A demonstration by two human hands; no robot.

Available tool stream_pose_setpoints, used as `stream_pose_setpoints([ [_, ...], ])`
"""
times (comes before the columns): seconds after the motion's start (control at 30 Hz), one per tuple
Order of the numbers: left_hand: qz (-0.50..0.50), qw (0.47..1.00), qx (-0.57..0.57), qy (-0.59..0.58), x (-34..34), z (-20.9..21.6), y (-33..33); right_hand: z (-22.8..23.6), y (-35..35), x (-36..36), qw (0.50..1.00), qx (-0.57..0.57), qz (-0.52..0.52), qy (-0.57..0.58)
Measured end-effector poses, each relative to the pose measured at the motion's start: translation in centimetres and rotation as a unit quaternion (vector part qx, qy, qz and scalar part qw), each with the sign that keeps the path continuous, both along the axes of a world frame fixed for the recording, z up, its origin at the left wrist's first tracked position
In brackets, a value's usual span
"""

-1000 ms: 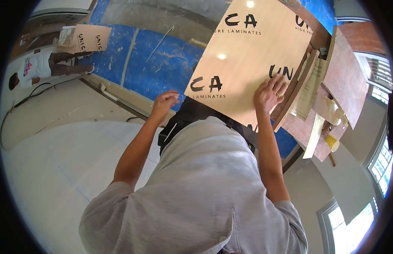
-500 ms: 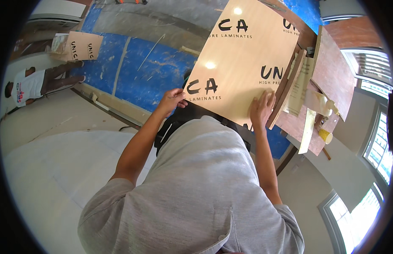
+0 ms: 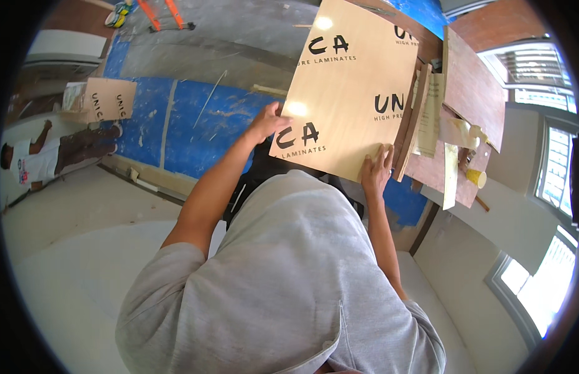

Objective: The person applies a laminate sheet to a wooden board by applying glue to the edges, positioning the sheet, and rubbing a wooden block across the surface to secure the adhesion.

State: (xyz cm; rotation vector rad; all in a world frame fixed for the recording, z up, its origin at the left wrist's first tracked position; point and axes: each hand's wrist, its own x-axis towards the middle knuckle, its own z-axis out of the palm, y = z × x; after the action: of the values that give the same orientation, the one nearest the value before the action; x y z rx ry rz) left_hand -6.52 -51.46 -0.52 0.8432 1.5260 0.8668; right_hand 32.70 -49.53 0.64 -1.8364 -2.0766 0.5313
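Note:
A large pale wood-grain laminate sheet (image 3: 339,93) with dark printed lettering lies tilted in front of me, its near edge close to my waist. At its left edge, near the near-left corner, my left hand (image 3: 264,126) is closed on the sheet, some fingers hidden. My right hand (image 3: 378,169) rests at the near-right corner, with fingers stretched apart over the sheet's edge. Brown wooden strips (image 3: 415,121) run along the sheet's right side, just beyond my right hand.
To the right are reddish plywood boards (image 3: 473,90), a yellow cup (image 3: 477,179) and a pale strip (image 3: 450,177). Blue floor covering (image 3: 199,128) spreads left. A person in a white shirt (image 3: 37,163) stands far left near another printed sheet (image 3: 109,100). Orange ladder legs (image 3: 162,15) show at the back.
My left hand has moved up the sheet's left edge. My right hand has slid from the surface to the near-right corner. The view has shifted, and the other person has raised an arm.

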Motion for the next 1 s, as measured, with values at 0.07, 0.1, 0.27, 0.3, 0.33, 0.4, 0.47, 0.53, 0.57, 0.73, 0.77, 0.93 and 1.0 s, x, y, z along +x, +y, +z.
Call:
stream_pose_setpoints([
  [0.07,0.013,0.998,-0.016,-0.062,-1.0,-0.2,2.3,0.5,-1.6,0.2,0.999,-0.014,-0.028,-0.020],
  [0.1,0.011,0.996,-0.041,-0.082,-2.0,-0.3,3.9,0.5,-2.0,0.0,0.998,-0.016,-0.045,-0.027],
  [0.27,0.038,0.976,-0.041,-0.210,-4.6,0.0,9.1,1.3,-6.0,-0.4,0.978,0.054,-0.197,0.033],
  [0.3,0.024,0.978,-0.045,-0.200,-5.1,-0.5,9.6,1.5,-6.4,-0.9,0.971,0.050,-0.230,0.045],
  [0.33,0.024,0.978,-0.051,-0.199,-5.0,-0.6,10.4,1.2,-7.4,-1.2,0.960,0.046,-0.270,0.056],
  [0.4,0.019,0.978,-0.066,-0.199,-3.9,-0.7,12.3,-0.4,-9.8,-1.8,0.911,0.054,-0.373,0.169],
  [0.47,0.047,0.977,-0.063,-0.199,-3.0,-1.4,14.4,-3.2,-12.5,-1.8,0.826,0.008,-0.463,0.321],
  [0.53,0.076,0.980,-0.050,-0.177,-2.2,-1.3,16.4,-4.0,-13.6,-4.3,0.741,-0.025,-0.507,0.439],
  [0.57,0.080,0.980,-0.064,-0.172,-2.5,-1.1,17.2,-3.5,-13.6,-6.0,0.710,-0.056,-0.519,0.473],
  [0.73,0.043,0.985,-0.085,-0.143,-3.2,-3.6,20.5,-5.1,-13.5,-8.1,0.701,-0.071,-0.548,0.451],
  [0.77,0.036,0.986,-0.088,-0.137,-3.3,-4.0,21.1,-5.2,-13.2,-8.1,0.701,-0.057,-0.556,0.443],
  [0.93,0.016,0.973,-0.096,-0.209,-3.6,-4.7,21.7,-2.1,-12.3,-9.4,0.572,-0.071,-0.613,0.540],
  [1.0,0.034,0.965,-0.089,-0.246,-4.2,-5.5,22.3,-2.5,-11.9,-9.7,0.559,-0.080,-0.593,0.574],
])
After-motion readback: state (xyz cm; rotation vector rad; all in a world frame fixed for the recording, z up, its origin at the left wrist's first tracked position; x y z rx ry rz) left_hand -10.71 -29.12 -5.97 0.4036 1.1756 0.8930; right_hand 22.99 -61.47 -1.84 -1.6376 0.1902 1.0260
